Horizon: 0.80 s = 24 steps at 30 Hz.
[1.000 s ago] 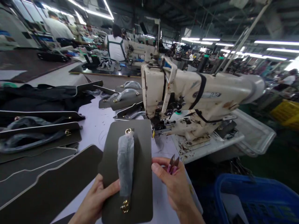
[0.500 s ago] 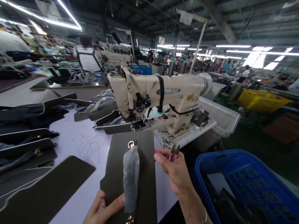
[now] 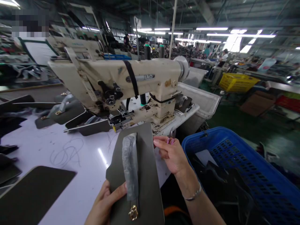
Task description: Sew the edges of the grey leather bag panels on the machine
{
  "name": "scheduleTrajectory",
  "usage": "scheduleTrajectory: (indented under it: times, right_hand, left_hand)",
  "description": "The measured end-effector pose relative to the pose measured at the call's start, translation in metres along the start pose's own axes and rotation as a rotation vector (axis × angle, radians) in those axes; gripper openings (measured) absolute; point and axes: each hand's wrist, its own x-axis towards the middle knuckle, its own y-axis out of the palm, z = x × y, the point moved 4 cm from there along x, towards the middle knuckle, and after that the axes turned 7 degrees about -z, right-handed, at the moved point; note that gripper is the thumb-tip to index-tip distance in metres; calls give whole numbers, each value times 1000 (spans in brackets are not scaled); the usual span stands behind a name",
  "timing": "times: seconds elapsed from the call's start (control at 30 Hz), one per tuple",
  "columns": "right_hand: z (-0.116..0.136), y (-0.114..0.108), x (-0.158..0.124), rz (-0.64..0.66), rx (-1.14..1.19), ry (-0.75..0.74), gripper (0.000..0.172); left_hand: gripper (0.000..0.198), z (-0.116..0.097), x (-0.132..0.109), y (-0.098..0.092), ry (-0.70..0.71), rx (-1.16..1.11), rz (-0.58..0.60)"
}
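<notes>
My left hand point(image 3: 105, 203) grips the lower edge of a dark olive leather panel point(image 3: 150, 175), its thumb resting beside a grey plastic-wrapped strap point(image 3: 129, 162). That strap lies lengthwise along the panel, and a gold metal buckle point(image 3: 133, 212) shows at its lower end. My right hand point(image 3: 172, 154) is curled, just right of the panel, around pink-handled thread snips point(image 3: 170, 140), whose blades are mostly hidden behind my fingers.
A cream industrial sewing machine point(image 3: 117, 81) stands ahead on the white worktable point(image 3: 77, 156), with more dark panels at left. A blue plastic basket point(image 3: 234, 147) holding dark pieces sits at lower right. A co-worker's machine stands behind.
The view has swung right, so the sewing machine sits further left and more of the blue basket shows. The snips are more hidden in my right hand, and the panel has shifted slightly lower.
</notes>
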Motion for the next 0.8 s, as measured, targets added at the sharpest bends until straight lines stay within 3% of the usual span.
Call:
scheduleTrajectory:
  times: [0.53,0.8]
  right_hand:
    - [-9,-11,2,8,-28,59,29]
    - [-30,11,-3,97,-132,160,31]
  left_hand:
    - [89,-8,-6,12,63,11,-57]
    - [65,-25,3,-17,130,-72,-132]
